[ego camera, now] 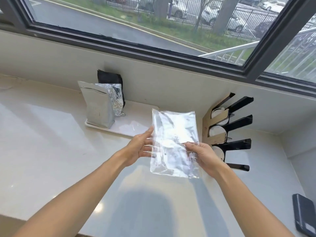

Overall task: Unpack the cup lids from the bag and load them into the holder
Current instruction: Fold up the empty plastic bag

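A flat, clear plastic bag (174, 142) hangs between my two hands above the pale counter; it looks empty and crinkled. My left hand (140, 147) holds its left edge, thumb on the front and fingers behind the film. My right hand (203, 156) pinches the bag's right edge near the middle. Just right of the bag stands the lid holder (227, 132), a wood and black rack with slanted slots. White cup lids (216, 131) sit in its upper slots, partly hidden by the dividers.
A white tray (130, 129) at the back holds a silver foil pouch (99, 106), with a black pouch (111, 79) behind it. A dark phone-like device (304, 214) lies at the counter's right front. A window runs along the wall behind.
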